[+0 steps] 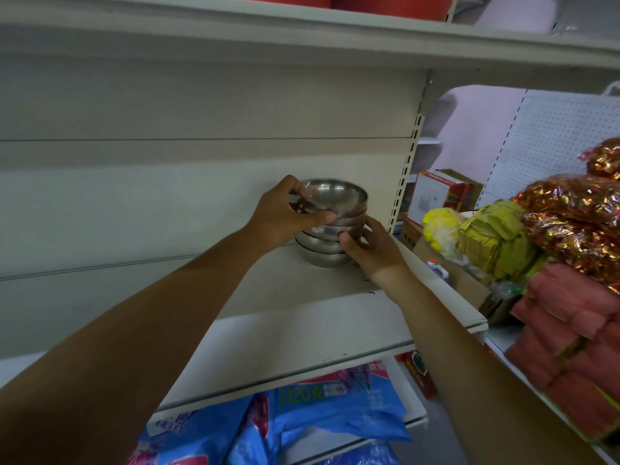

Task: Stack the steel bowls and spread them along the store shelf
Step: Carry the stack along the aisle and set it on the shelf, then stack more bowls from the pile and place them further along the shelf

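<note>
A stack of several steel bowls (330, 209) stands on the white store shelf (302, 317), close to its right end and near the back panel. My left hand (285, 216) grips the upper bowls from the left, thumb across the front and fingers over the rim. My right hand (369, 246) holds the lower part of the stack from the right, thumb pressed on a middle bowl. The top bowl sits open side up. The lowest bowls rest on the shelf.
The shelf stretches bare to the left. A slotted upright (406, 169) closes its right end. Beyond it lie yellow packs (486, 236), gold foil bundles (570, 209), pink packs (570, 340) and boxes (436, 193). Blue bags (318, 414) fill the shelf below.
</note>
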`<state>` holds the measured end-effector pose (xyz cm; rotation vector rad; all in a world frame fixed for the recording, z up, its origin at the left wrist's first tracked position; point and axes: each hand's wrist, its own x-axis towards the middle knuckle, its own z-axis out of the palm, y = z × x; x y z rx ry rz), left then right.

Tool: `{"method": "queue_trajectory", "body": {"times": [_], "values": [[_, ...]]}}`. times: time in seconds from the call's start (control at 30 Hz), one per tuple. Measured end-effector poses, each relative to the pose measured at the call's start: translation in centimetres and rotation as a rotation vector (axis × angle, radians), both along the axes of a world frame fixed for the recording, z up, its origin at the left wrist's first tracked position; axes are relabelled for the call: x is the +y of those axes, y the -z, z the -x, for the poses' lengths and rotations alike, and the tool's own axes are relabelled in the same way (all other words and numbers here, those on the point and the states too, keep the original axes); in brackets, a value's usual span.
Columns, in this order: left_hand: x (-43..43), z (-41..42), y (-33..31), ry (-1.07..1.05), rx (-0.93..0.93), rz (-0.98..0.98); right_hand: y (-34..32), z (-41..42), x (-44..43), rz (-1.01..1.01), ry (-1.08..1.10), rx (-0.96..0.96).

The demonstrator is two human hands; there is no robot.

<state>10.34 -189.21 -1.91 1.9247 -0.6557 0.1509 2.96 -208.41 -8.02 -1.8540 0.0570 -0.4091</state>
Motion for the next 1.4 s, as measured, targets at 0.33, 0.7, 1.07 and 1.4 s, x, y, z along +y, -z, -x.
{"method": "queue_trajectory", "body": {"times": [0.33,0.7,1.07,1.4], "values": [[5.9,1.9,0.1,0.032,-0.001,-0.018,-0.8,3.9,2.8,0.109,0.280,0.122],[28.8,11.2,-0.3,-0.222,-0.115,-0.379,-4.0,10.2,21.5,0.355,0.181,0.023],[56.3,22.3,-0.7,-0.583,-0.159,-0.448,-4.6,11.3,47.8,0.511,-0.275,-0.019],[75.0,30.2,-0.7,-1.023,-0.074,-0.352,-5.8,9.7,69.6,0.564,-0.647,-0.129]]}}
